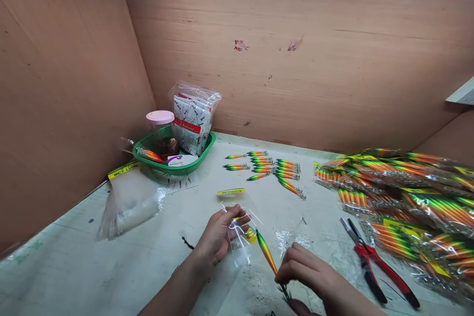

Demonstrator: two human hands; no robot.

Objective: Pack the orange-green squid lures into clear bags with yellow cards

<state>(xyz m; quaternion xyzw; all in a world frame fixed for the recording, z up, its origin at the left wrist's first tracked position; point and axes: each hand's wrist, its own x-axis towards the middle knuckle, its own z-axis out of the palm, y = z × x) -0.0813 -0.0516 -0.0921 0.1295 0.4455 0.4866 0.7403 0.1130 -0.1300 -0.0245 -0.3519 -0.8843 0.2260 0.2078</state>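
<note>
My left hand [222, 233] is closed on a clear plastic bag [241, 253] with a yellow label near its opening. Between the fingers of my right hand [309, 274] is a fishing lure [266, 253], green at the tip and orange toward its hooked end. The lure's pointed tip is close to the bag; whether they touch I cannot tell. Just beyond my left hand shows a yellow printed bag header [231, 191]. Farther back, several loose lures [261, 163] of the same colours lie in rough groups.
At right, bagged lures [411, 197] form a heap, with red-handled pliers [377, 261] in front. At left, a green basket [177, 170] holds a pink-lidded jar [160, 118] and a bag of packets [192, 123]. Stacked clear bags [131, 202] lie beside it. Wooden panels enclose the table.
</note>
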